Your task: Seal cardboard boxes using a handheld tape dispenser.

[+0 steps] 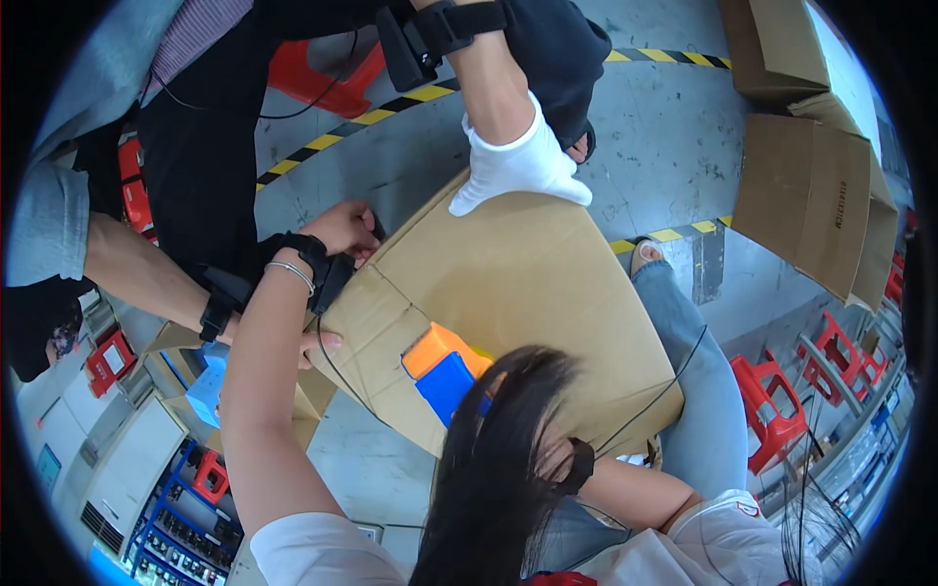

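A large brown cardboard box (528, 283) fills the middle of the view, its top flaps closed. My left hand (342, 230), with a black wrist strap and a thin bracelet, grips the box's far left corner, fingers curled over the edge. My right forearm (635, 493) reaches in from the lower right. Its hand is hidden behind hanging dark hair (493, 479). An orange and blue tape dispenser (445, 373) rests on the box top just beyond the hair. Another person's white-gloved hand (518, 166) presses flat on the far edge. A third hand (318, 342) touches the left flap.
More brown cardboard boxes (816, 200) stand at the upper right. Red plastic stools (772, 405) sit at the right, and another red stool (322, 78) at the top. Yellow and black floor tape (322, 142) crosses the grey floor. A blue rack (181, 508) stands lower left.
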The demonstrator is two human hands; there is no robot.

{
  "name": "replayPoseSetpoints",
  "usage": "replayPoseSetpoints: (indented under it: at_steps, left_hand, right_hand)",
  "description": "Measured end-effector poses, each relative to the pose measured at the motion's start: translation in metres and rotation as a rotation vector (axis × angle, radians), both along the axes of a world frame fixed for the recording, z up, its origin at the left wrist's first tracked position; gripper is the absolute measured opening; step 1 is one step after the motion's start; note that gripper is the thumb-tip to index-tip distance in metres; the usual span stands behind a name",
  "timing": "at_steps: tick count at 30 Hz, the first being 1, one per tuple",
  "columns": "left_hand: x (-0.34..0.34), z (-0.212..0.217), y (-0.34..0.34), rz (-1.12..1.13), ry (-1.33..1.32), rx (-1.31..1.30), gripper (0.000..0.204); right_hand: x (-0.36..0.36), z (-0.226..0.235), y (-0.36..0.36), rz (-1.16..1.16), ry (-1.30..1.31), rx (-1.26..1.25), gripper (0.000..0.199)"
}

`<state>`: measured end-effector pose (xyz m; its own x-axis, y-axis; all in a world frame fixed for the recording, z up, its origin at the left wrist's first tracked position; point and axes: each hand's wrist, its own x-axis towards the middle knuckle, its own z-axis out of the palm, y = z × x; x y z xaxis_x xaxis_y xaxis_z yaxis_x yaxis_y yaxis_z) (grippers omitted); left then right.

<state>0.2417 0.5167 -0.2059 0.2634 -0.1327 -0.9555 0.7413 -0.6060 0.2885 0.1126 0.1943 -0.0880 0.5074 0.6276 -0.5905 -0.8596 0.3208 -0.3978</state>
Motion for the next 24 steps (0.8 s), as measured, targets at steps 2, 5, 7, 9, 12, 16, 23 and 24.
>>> replayPoseSetpoints:
  at_steps: [2,5,7,9,12,16,23,24]
  left_hand:
    - [-0.005,0.014,0.002,0.080,0.000,-0.088,0.027]
    - [-0.015,0.038,-0.008,0.239,-0.016,-0.277,0.044]
    - [-0.027,0.052,-0.030,0.217,-0.039,-0.125,0.061]
    - [-0.033,0.058,-0.035,0.216,-0.056,-0.032,0.069]
    - [-0.027,0.032,-0.028,0.349,0.161,-0.237,0.079]
    - [-0.024,0.031,-0.039,0.416,0.157,-0.082,0.082]
    - [-0.077,0.056,-0.034,0.456,-0.416,0.150,0.060]
    - [-0.092,0.063,-0.046,0.554,-0.663,0.127,0.054]
  right_hand:
    - [-0.005,0.001,-0.002,-0.109,0.125,0.130,0.024]
    - [-0.015,0.001,-0.006,-0.277,0.305,0.304,0.026]
    - [-0.021,0.004,-0.009,-0.386,0.421,0.424,0.027]
    - [-0.031,0.004,-0.012,-0.426,0.482,0.497,0.028]
    - [-0.062,-0.012,-0.019,0.076,-0.086,0.108,0.039]
    - [-0.033,0.012,-0.015,-0.145,0.210,0.086,0.029]
    - [-0.002,0.032,0.019,0.460,-0.310,-0.537,0.026]
    - [0.005,0.034,0.020,0.595,-0.287,-0.694,0.025]
